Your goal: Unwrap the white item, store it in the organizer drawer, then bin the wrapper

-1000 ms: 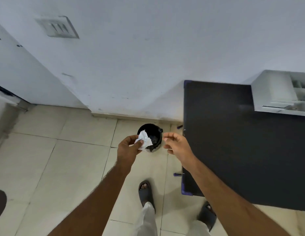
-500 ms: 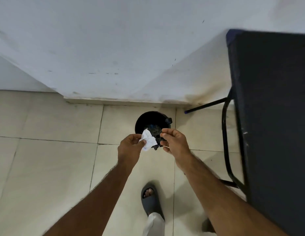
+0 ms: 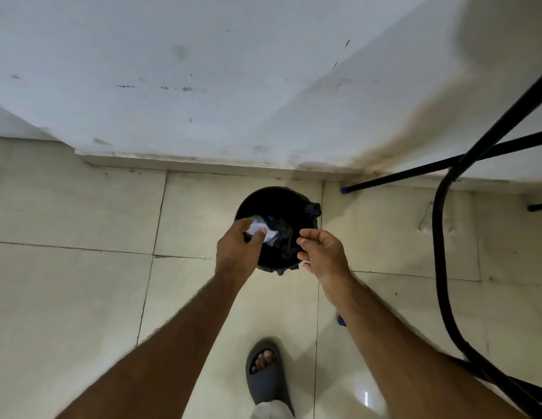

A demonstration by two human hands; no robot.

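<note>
A small round black bin (image 3: 306,198) with a dark liner stands on the tiled floor by the wall. My left hand (image 3: 238,252) is over its left rim and pinches a crumpled white wrapper (image 3: 262,230) above the bin's opening. To the right of the bin's rim, my right hand (image 3: 322,252) hovers with its fingers loosely curled and nothing in it. The white item and the organizer drawer are out of view.
Black metal table legs (image 3: 439,237) curve down at the right, with one bar's foot (image 3: 344,190) near the bin. A white wall (image 3: 233,86) rises just behind the bin. My foot in a grey slide sandal (image 3: 265,373) is below the hands.
The view has tilted down and closer to the bin. My left hand has lowered the wrapper over the bin's opening. The right hand has drawn slightly away to the right.
</note>
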